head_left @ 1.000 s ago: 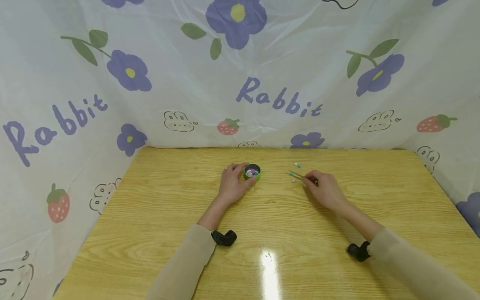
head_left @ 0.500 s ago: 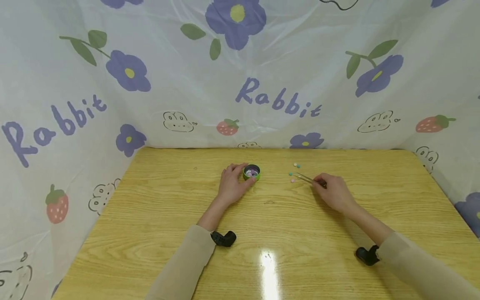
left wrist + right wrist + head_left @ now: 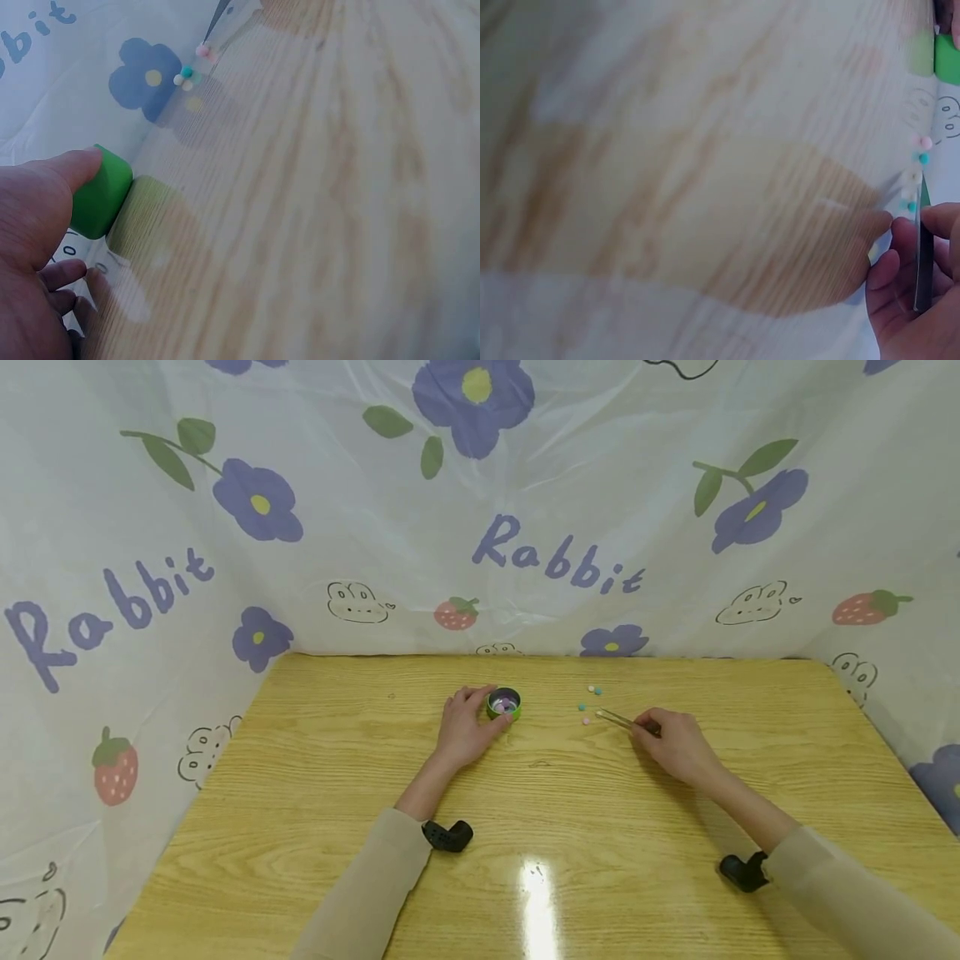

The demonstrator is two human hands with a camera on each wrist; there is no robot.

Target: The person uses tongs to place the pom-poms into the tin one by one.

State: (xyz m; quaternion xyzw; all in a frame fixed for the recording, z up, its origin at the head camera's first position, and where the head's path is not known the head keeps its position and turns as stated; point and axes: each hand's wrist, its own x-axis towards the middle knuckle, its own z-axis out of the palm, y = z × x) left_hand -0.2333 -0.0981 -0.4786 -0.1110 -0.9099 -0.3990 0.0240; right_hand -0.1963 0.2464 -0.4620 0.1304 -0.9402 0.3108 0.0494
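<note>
Tabletop in yellow wood grain carries everything here. At the left of the work, the left hand curls round a small round green container, thumb on the near side and fingers on the far side. The container sits upright and looks light, stiff and smooth-walled, so the outer wall is the place to hold it, clear of the mouth.

To its right, well apart from it, lie a teal bead and a pink bead. Just beyond them a white bead and a blue bead seem to touch. All look light, hard and likely to roll or slip, best taken round the middle. Farther right, slim metal tweezers reach leftward, with a pale bead at the tips; whether they grip it I cannot tell. The right hand pinches the tweezers, which should be springy and need only gentle pressure.

The head view alone looks into the container, at lilac pieces inside. The left wrist view shows only its plain green outside, while the right wrist view reveals the tweezers' rear end against the palm.
</note>
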